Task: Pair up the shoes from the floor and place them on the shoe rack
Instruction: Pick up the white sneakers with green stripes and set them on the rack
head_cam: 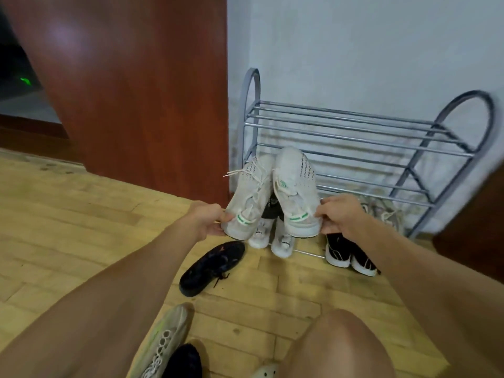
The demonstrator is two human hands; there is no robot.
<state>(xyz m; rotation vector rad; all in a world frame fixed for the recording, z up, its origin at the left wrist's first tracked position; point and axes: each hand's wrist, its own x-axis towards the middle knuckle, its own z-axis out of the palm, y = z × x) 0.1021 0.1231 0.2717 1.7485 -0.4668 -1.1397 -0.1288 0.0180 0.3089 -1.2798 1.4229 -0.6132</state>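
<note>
I hold up a pair of white knit sneakers with green heel tabs, toes pointing at the metal shoe rack point(354, 124). My left hand point(207, 221) grips the heel of the left white sneaker point(249, 192). My right hand point(341, 214) grips the heel of the right white sneaker point(296, 192). Both shoes hang in the air in front of the rack's lower left part. Behind them, on the bottom shelf, stand a white pair point(272, 238), a black pair with white soles point(349, 255) and a pale pair point(387, 214). A lone black shoe point(212, 268) lies on the floor.
A brown door point(136, 91) stands left of the rack, and a dark wooden piece point(474, 222) stands at the right. At the bottom lie a pale shoe with green trim point(161, 342) and a black shoe point(182, 361). My knee point(338, 345) is at the lower right, over the wooden floor point(81, 214).
</note>
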